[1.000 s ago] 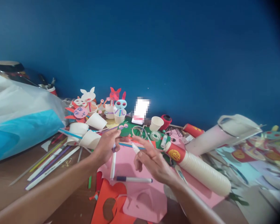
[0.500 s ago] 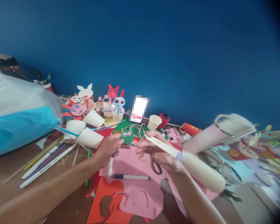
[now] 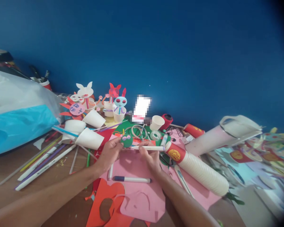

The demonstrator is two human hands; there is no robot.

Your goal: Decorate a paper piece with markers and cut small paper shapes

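My left hand (image 3: 112,151) pinches a round green paper face (image 3: 127,141) with pale pink eyes drawn on it. In my right hand (image 3: 150,157) is a white marker (image 3: 153,148), lying almost level, its tip end close to the green face's right edge. Whether the tip touches the paper I cannot tell. Below both hands lies pink paper (image 3: 142,201) with a dark-capped marker (image 3: 132,179) on it. Orange paper (image 3: 99,198) with a round hole cut out sits to the left of that.
A stack of paper cups (image 3: 203,171) lies at the right, beside a white pitcher (image 3: 239,129). Paper-cup figures (image 3: 119,107) stand along the blue wall. Tipped white cups (image 3: 90,138) and several markers and straws lie left, near a plastic bag (image 3: 21,116). A bright phone (image 3: 141,108) stands at the back.
My right hand has come down and turned, bringing the marker from a raised slant to nearly level beside the green face. My left hand keeps its pinch with little movement.
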